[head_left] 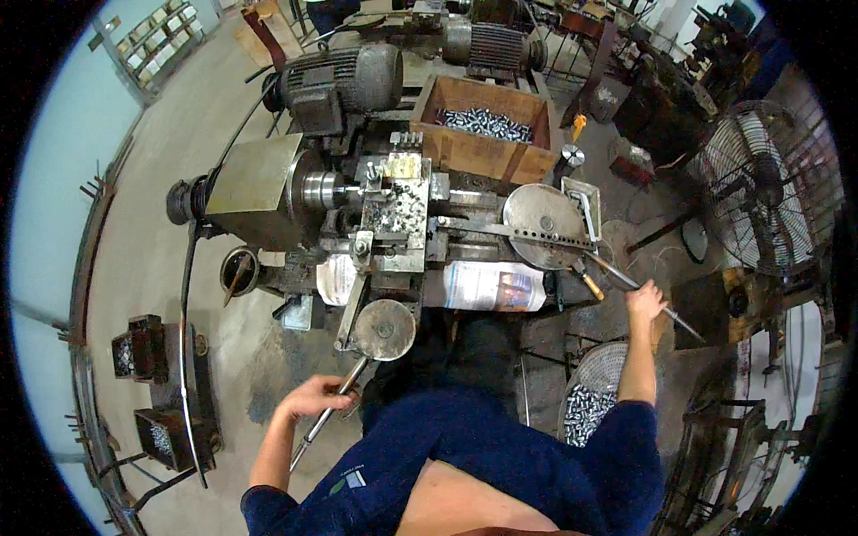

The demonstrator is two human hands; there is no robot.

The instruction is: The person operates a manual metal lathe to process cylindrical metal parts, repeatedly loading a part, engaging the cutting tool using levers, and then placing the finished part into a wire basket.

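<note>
A: Where do the person's hands sit on the lathe (393,205)?

B: The left hand (311,397) is in the lower left of the frame, its fingers clenched round a metal lever (332,411). That lever runs up and to the right from the hand, toward a round disc (384,330) at the machine's near side. The right hand (645,302) is at right of centre, its fingers closed on a long rod (657,305) that slants from upper left down to lower right.

A: So each long axis points back at the machine?

B: Yes. The left lever rises toward the disc; the right rod climbs to a larger round plate (541,214) at centre right. Each hand holds its bar near the outer end, well apart from the other hand.

A: And the containers?

B: A wooden box (474,147) at upper centre, behind the lathe, holds a heap of small shiny cylinders (487,123). A round mesh basket (601,371) at lower right, just beside the right forearm, holds more of the same pieces (585,413). Two dark trays (143,348) on the floor at lower left seem to hold small metal parts too, though they are too small to tell surely.

A: Which hand is nearer the basket?

B: The right one; the box lies far from both.
</note>
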